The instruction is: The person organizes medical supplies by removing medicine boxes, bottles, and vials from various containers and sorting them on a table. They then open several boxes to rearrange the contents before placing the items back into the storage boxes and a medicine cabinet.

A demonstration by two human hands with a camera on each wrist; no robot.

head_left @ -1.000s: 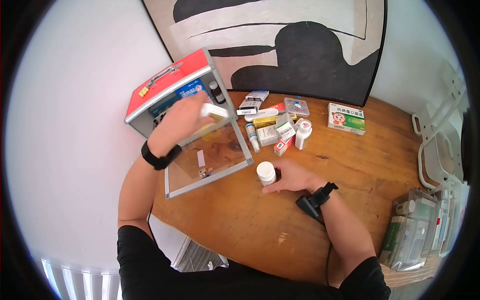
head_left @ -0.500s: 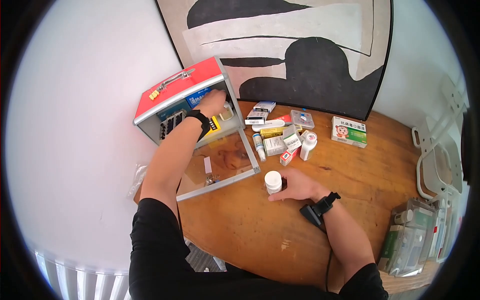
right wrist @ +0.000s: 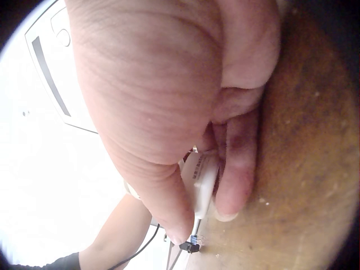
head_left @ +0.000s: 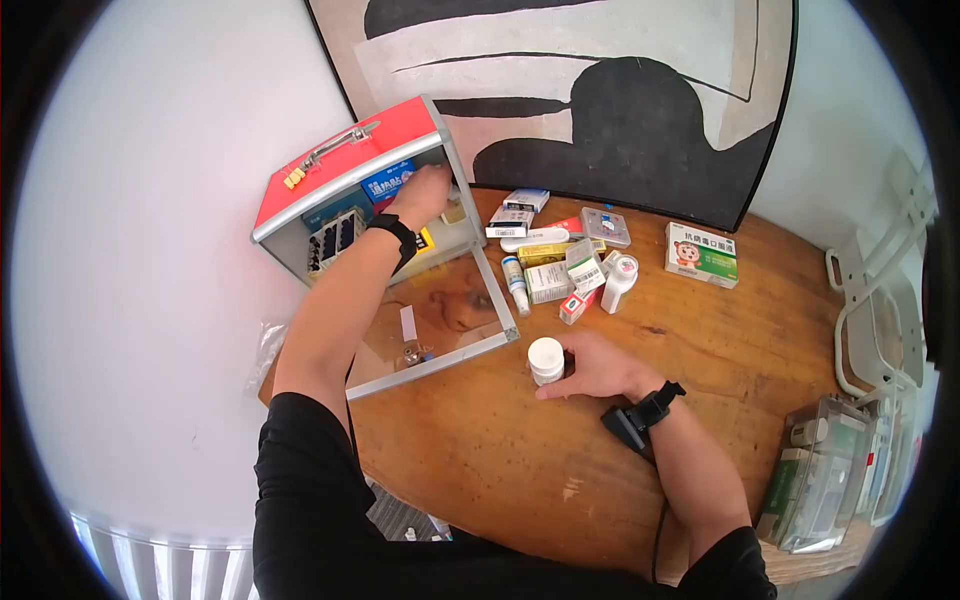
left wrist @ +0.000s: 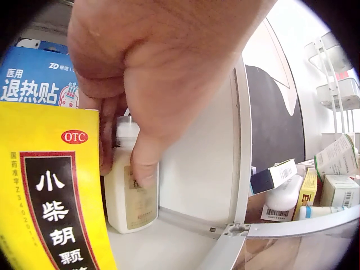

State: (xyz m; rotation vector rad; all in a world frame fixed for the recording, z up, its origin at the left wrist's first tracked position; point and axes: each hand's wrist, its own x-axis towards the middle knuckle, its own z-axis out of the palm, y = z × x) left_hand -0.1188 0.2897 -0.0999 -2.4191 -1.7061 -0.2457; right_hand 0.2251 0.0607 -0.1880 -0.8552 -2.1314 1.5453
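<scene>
Inside the red-topped case (head_left: 350,155), my left hand (head_left: 424,196) grips a white bottle (left wrist: 134,194) with a pale label, which stands upright on the case floor in the left wrist view. Beside it are a yellow box (left wrist: 53,185) and a blue box (left wrist: 36,79). On the wooden table, my right hand (head_left: 600,366) holds a small white bottle (head_left: 546,360) upright between thumb and fingers. The right wrist view shows that bottle (right wrist: 199,185) partly hidden behind the hand (right wrist: 157,95).
Several medicine boxes (head_left: 547,283), a spray bottle (head_left: 515,284) and a white bottle (head_left: 620,282) lie or stand behind my right hand. A green and white box (head_left: 701,255) is farther right. The case's clear door (head_left: 440,372) lies folded down on the table. A clear bin (head_left: 822,480) stands at right.
My left hand has moved down into the case with the white object it carried. My right hand still holds the small bottle. The head view has shifted.
</scene>
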